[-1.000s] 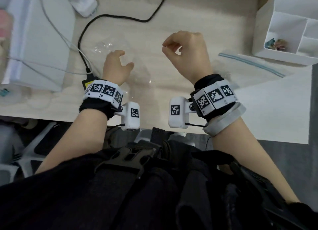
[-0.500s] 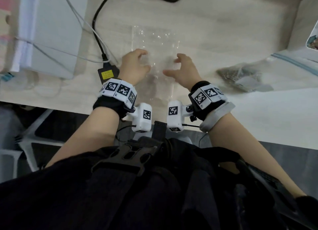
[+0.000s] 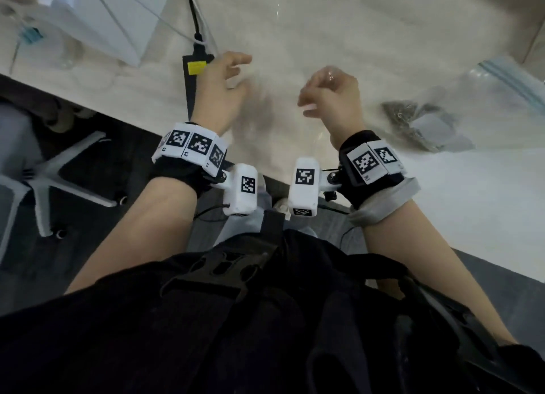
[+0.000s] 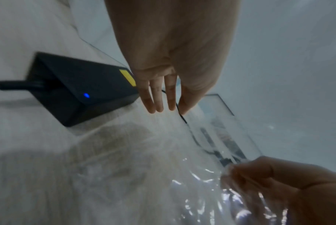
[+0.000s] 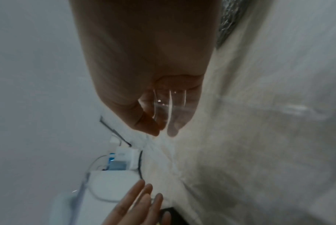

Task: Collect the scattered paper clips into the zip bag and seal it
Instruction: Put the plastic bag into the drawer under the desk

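Two hands hover over the pale wood tabletop (image 3: 339, 25), a clear zip bag (image 4: 192, 190) between them. The right hand (image 3: 331, 99) has its fingers (image 5: 153, 124) curled and pinching one edge of the bag — the right wrist view shows the thin clear film running between thumb and fingertip, and the left wrist view shows it crumpled and shining around that fist. The left hand (image 3: 222, 82) holds nothing; its fingers (image 4: 157, 97) are straight and loosely spread, pointing down toward the tabletop just beside the bag's near edge. Whether they touch the film cannot be told, since the pictures are blurred.

The bag hangs from the right hand's grip and trails over the tabletop between the two wrists; its outline is faint in the head view. No loose paper clips can be made out in it.

Right of the right hand lies a second clear bag (image 3: 501, 78) with a blue zip strip, and on its near part a dark heap (image 3: 404, 112) of small metal bits — too blurred to name with certainty.

Just left of the left hand sits a black power adapter (image 4: 82, 89) with a yellow label and a small blue light, its cable (image 3: 194, 16) running away across the tabletop. Beyond that stands a white box (image 3: 97, 19).
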{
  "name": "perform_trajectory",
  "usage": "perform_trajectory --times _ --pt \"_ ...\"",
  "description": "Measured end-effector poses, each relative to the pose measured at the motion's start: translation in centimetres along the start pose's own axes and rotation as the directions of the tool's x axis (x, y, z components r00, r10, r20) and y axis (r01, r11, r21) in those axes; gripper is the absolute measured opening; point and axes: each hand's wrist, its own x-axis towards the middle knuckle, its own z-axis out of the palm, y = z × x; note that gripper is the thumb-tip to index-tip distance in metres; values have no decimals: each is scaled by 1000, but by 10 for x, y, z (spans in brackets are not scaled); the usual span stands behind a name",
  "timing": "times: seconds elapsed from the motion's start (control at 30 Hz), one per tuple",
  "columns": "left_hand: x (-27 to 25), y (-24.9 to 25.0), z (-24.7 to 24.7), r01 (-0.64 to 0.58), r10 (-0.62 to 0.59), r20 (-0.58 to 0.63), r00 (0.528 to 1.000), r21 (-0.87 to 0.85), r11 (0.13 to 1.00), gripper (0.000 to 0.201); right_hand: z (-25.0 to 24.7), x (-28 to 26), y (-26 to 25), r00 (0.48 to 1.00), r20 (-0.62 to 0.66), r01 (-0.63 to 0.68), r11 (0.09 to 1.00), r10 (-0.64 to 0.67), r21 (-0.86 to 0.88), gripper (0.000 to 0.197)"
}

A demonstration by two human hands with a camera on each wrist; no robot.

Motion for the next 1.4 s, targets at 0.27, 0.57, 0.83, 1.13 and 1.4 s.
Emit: perform_trajectory --times 0.27,0.57,0.83,1.13,1.4 --pt "-47 -35 -54 -13 -14 -475 880 -52 999 28 42 -32 -23 930 332 139 987 -159 84 40" --pt "-61 -134 -124 301 -289 -481 828 -54 952 30 140 -29 9 971 227 73 997 -72 2 33" --pt "-19 -164 -147 396 -384 -387 838 -53 917 44 185 -15 35 993 73 104 990 -97 -93 15" --pt "14 -170 -158 523 -418 -421 805 173 834 30 191 -15 40 990 -23 141 989 -141 -36 12" --pt "22 -181 -178 491 -381 -341 859 341 802 25 193 -17 43 989 -59 132 990 -135 -48 13"
